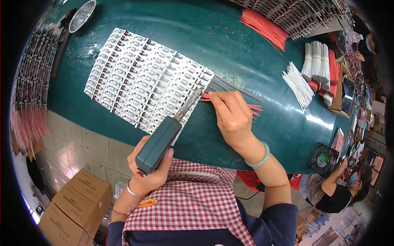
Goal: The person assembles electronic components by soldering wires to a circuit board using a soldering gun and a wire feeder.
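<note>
My left hand (154,164) is wrapped round a dark green soldering gun (158,143), its metal tip pointing up and right to the edge of a panel. That panel of white parts (152,78), set in rows with small clear and dark pieces, lies tilted on the table. My right hand (234,115) pinches thin red wires (205,96) at the panel's right edge, beside the tip. More loose red wires (255,108) lie under and behind this hand. Two red wires run out from the panel's upper right corner. My fingers hide where the pinched wires end.
On the green table (184,20) lie a red wire bundle (264,30), white wire bundles (316,61) and loose white wires (298,86). A metal dish (82,16) stands far left, a black fan (324,159) at the right edge. Wired panels (35,74) stack up left; a co-worker (336,188) sits right.
</note>
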`<action>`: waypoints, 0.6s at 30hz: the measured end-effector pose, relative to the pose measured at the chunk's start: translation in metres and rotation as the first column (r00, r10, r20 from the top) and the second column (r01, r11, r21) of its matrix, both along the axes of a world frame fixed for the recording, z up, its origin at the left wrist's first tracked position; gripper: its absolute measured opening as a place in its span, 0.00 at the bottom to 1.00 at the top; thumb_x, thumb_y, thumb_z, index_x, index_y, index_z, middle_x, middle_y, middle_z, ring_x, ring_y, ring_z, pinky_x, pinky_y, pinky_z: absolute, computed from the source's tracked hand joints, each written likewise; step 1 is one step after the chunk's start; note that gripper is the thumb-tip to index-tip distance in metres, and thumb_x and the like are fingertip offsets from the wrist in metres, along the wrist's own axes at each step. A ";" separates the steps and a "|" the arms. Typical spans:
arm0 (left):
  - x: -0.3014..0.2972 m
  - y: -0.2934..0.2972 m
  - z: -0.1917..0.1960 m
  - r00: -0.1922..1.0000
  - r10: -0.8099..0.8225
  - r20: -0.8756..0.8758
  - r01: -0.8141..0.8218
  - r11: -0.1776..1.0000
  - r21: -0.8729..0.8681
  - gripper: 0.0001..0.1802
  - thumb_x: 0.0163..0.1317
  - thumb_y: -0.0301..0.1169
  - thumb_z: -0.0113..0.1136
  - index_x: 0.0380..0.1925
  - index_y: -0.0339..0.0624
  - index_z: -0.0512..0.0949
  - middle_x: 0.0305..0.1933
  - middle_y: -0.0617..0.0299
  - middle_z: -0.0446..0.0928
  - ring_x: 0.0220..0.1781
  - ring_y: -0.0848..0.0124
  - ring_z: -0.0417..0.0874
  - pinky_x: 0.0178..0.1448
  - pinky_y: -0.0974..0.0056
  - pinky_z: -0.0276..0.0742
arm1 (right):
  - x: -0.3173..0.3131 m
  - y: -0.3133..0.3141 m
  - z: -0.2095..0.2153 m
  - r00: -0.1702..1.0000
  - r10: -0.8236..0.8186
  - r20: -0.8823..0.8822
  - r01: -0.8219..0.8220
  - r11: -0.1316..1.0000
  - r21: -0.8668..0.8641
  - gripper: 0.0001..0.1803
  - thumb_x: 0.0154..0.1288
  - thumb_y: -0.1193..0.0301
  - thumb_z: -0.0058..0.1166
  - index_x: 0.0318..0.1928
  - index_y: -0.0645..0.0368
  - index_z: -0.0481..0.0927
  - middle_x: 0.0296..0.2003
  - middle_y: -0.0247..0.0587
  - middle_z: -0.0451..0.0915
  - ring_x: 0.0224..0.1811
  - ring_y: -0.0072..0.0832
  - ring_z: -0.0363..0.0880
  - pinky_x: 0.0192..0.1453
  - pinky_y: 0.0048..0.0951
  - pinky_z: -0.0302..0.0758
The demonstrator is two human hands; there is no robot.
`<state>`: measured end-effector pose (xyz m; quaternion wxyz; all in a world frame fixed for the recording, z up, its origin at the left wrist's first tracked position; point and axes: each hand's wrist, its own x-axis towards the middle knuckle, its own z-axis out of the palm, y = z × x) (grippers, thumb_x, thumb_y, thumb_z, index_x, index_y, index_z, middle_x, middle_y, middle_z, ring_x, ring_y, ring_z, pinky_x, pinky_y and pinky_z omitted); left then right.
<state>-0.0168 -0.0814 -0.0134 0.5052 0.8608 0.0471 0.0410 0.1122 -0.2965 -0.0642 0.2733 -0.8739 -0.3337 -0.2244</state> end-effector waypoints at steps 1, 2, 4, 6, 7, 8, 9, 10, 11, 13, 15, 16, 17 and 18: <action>0.001 -0.001 0.000 1.000 0.010 -0.013 -0.010 1.000 -0.029 0.12 0.52 0.18 0.69 0.38 0.30 0.82 0.37 0.53 0.82 0.32 0.64 0.84 0.38 0.65 0.79 | 0.000 0.000 0.001 1.000 0.001 -0.008 -0.001 1.000 -0.010 0.17 0.46 0.82 0.61 0.41 0.69 0.83 0.35 0.42 0.80 0.34 0.34 0.78 0.34 0.31 0.77; 0.003 -0.002 0.001 1.000 0.010 -0.014 -0.011 0.999 -0.030 0.12 0.52 0.18 0.69 0.38 0.30 0.82 0.37 0.53 0.82 0.32 0.64 0.84 0.38 0.65 0.79 | -0.001 0.001 0.001 1.000 0.001 -0.016 -0.002 1.000 -0.020 0.16 0.46 0.81 0.61 0.40 0.69 0.83 0.35 0.42 0.80 0.35 0.34 0.78 0.35 0.31 0.78; 0.007 -0.004 0.006 0.999 0.005 -0.038 -0.006 1.000 -0.026 0.11 0.51 0.18 0.69 0.37 0.32 0.81 0.35 0.54 0.82 0.31 0.66 0.83 0.37 0.66 0.77 | -0.001 0.001 0.000 1.000 -0.002 -0.013 0.002 1.000 -0.025 0.16 0.46 0.81 0.61 0.41 0.69 0.83 0.35 0.42 0.80 0.35 0.34 0.78 0.35 0.31 0.78; 0.006 -0.004 0.003 1.000 0.008 -0.023 -0.009 0.999 -0.033 0.11 0.51 0.18 0.69 0.36 0.32 0.81 0.34 0.55 0.81 0.30 0.66 0.83 0.36 0.66 0.77 | -0.001 0.001 0.000 1.000 -0.006 -0.010 0.006 1.000 -0.029 0.16 0.47 0.81 0.61 0.41 0.69 0.83 0.35 0.42 0.80 0.35 0.34 0.78 0.35 0.32 0.77; 0.005 -0.004 0.001 1.000 0.011 -0.008 -0.012 0.999 -0.040 0.10 0.51 0.18 0.69 0.35 0.33 0.81 0.33 0.55 0.81 0.30 0.66 0.82 0.36 0.66 0.76 | -0.001 0.001 0.000 1.000 -0.007 -0.008 0.007 0.999 -0.037 0.16 0.47 0.80 0.61 0.41 0.69 0.83 0.35 0.42 0.80 0.35 0.34 0.78 0.35 0.32 0.77; 0.005 -0.004 0.001 1.000 0.012 -0.009 -0.012 0.999 -0.039 0.10 0.51 0.18 0.69 0.35 0.33 0.81 0.33 0.55 0.81 0.30 0.66 0.82 0.36 0.66 0.76 | -0.002 0.002 0.000 1.000 -0.008 -0.005 0.008 0.999 -0.045 0.16 0.47 0.80 0.61 0.41 0.69 0.83 0.35 0.42 0.80 0.35 0.34 0.78 0.36 0.32 0.77; 0.006 -0.004 0.000 1.000 -0.001 0.011 0.001 1.000 -0.018 0.10 0.51 0.18 0.69 0.34 0.33 0.81 0.33 0.55 0.81 0.29 0.66 0.82 0.36 0.66 0.76 | -0.002 0.001 0.001 1.000 -0.008 -0.006 0.007 0.999 -0.045 0.16 0.47 0.80 0.61 0.41 0.69 0.83 0.35 0.42 0.80 0.35 0.34 0.78 0.36 0.32 0.77; 0.006 -0.003 0.000 0.999 -0.014 0.032 0.014 1.000 0.004 0.09 0.51 0.18 0.69 0.34 0.33 0.81 0.33 0.55 0.81 0.29 0.66 0.82 0.36 0.66 0.76 | -0.002 0.001 0.001 1.000 -0.005 -0.015 0.004 0.999 -0.049 0.16 0.47 0.80 0.61 0.41 0.69 0.83 0.35 0.42 0.80 0.35 0.34 0.78 0.36 0.32 0.77; 0.006 -0.002 0.000 0.999 -0.013 0.031 0.013 1.000 0.004 0.09 0.51 0.18 0.69 0.34 0.33 0.81 0.33 0.55 0.81 0.29 0.66 0.82 0.36 0.66 0.76 | -0.002 0.001 0.002 1.000 -0.003 -0.024 0.001 0.999 -0.054 0.16 0.47 0.80 0.61 0.41 0.69 0.83 0.36 0.42 0.80 0.35 0.34 0.78 0.36 0.32 0.77; 0.004 -0.001 0.001 1.000 -0.028 -0.006 0.028 0.999 0.016 0.09 0.51 0.18 0.69 0.34 0.33 0.81 0.33 0.54 0.80 0.29 0.64 0.81 0.36 0.66 0.76 | -0.002 0.002 0.001 1.000 -0.001 -0.021 0.000 0.998 -0.055 0.16 0.47 0.80 0.61 0.41 0.69 0.83 0.36 0.42 0.80 0.36 0.35 0.78 0.36 0.32 0.77; 0.001 -0.001 0.000 1.000 -0.007 0.001 0.007 1.000 0.007 0.09 0.51 0.18 0.69 0.35 0.32 0.82 0.33 0.53 0.80 0.29 0.64 0.81 0.36 0.65 0.76 | -0.002 0.002 0.002 1.000 0.000 -0.018 -0.001 0.998 -0.058 0.16 0.48 0.81 0.60 0.41 0.69 0.83 0.36 0.42 0.80 0.36 0.35 0.78 0.36 0.32 0.77; -0.001 -0.001 0.000 1.000 0.015 0.009 -0.015 1.000 -0.001 0.10 0.52 0.18 0.68 0.35 0.32 0.82 0.33 0.53 0.80 0.29 0.63 0.81 0.36 0.64 0.76 | -0.002 0.002 0.002 1.000 0.001 -0.015 -0.002 0.998 -0.058 0.16 0.48 0.81 0.60 0.41 0.69 0.83 0.36 0.42 0.80 0.36 0.35 0.78 0.36 0.32 0.77; -0.005 0.000 -0.003 1.000 0.015 0.009 -0.015 1.000 -0.001 0.10 0.52 0.18 0.68 0.35 0.32 0.82 0.33 0.53 0.80 0.29 0.63 0.81 0.36 0.64 0.76 | -0.002 0.002 0.002 1.000 0.003 -0.012 -0.003 0.998 -0.058 0.16 0.48 0.81 0.60 0.41 0.69 0.83 0.36 0.42 0.80 0.36 0.35 0.78 0.36 0.32 0.77; -0.010 0.002 -0.006 1.000 0.027 -0.013 -0.028 0.999 -0.031 0.10 0.52 0.19 0.68 0.36 0.31 0.82 0.33 0.52 0.81 0.29 0.62 0.81 0.35 0.64 0.77 | -0.002 0.002 0.003 1.000 0.003 -0.012 -0.003 0.998 -0.058 0.16 0.48 0.81 0.60 0.41 0.69 0.83 0.36 0.42 0.80 0.36 0.35 0.78 0.36 0.32 0.77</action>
